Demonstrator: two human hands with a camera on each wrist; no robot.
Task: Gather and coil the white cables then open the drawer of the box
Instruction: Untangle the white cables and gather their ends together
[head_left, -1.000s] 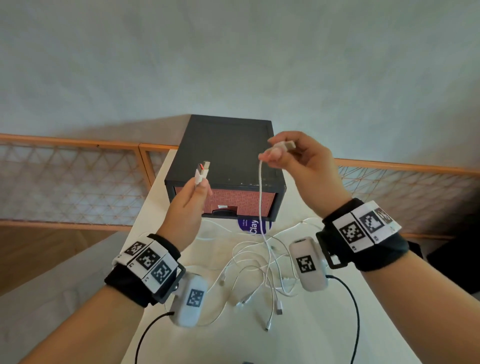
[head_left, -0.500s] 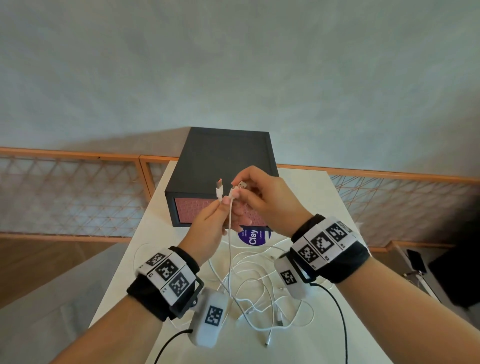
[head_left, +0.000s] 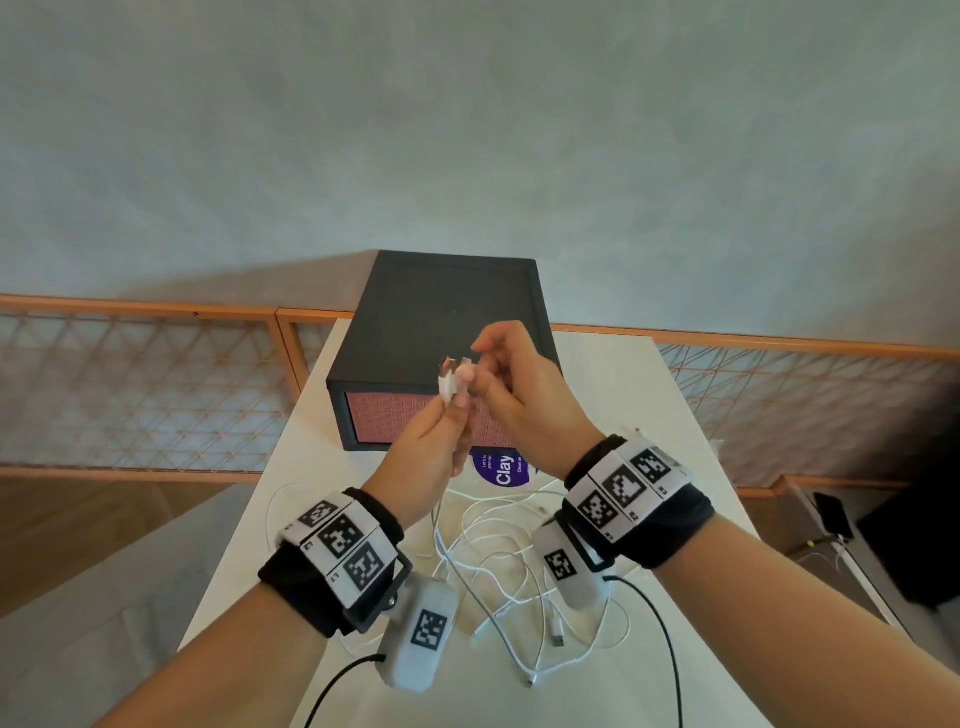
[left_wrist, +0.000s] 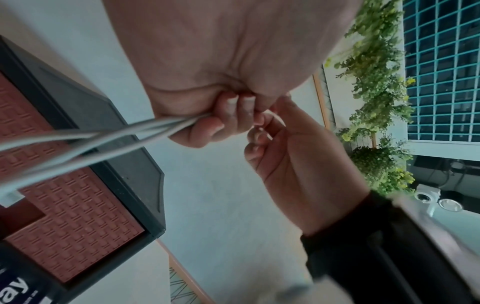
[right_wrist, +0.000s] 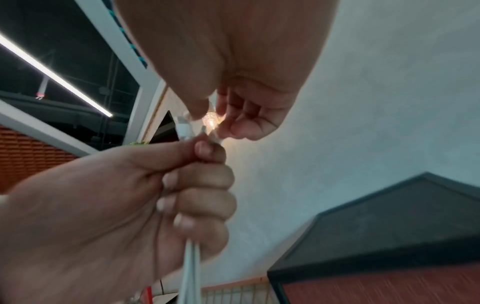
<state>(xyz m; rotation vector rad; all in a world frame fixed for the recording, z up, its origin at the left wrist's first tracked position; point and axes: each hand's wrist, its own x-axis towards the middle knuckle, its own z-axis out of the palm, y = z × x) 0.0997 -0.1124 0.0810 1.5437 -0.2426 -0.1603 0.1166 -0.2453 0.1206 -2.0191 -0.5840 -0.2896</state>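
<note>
Two white cable plugs (head_left: 451, 378) stand side by side above my left hand (head_left: 453, 402), which grips their strands in a fist in front of the black box (head_left: 447, 312). My right hand (head_left: 475, 366) meets it from the right and pinches the plug tips (right_wrist: 209, 123) between thumb and fingers. In the left wrist view the gripped cables (left_wrist: 103, 139) run out of my left fingers (left_wrist: 215, 123). The rest of the white cables (head_left: 498, 561) lies tangled on the white table (head_left: 613, 395) below. The box's red drawer front (head_left: 384, 421) is closed and partly hidden by my hands.
A purple round "Clay" label (head_left: 501, 467) lies just in front of the box. An orange mesh railing (head_left: 156, 384) runs behind the table on both sides. The table's left edge (head_left: 244, 519) drops to the floor.
My hands, a second ago apart with one cable end each, have come together. Both plug ends now sit at my left hand's grip, with the right fingers on them.
</note>
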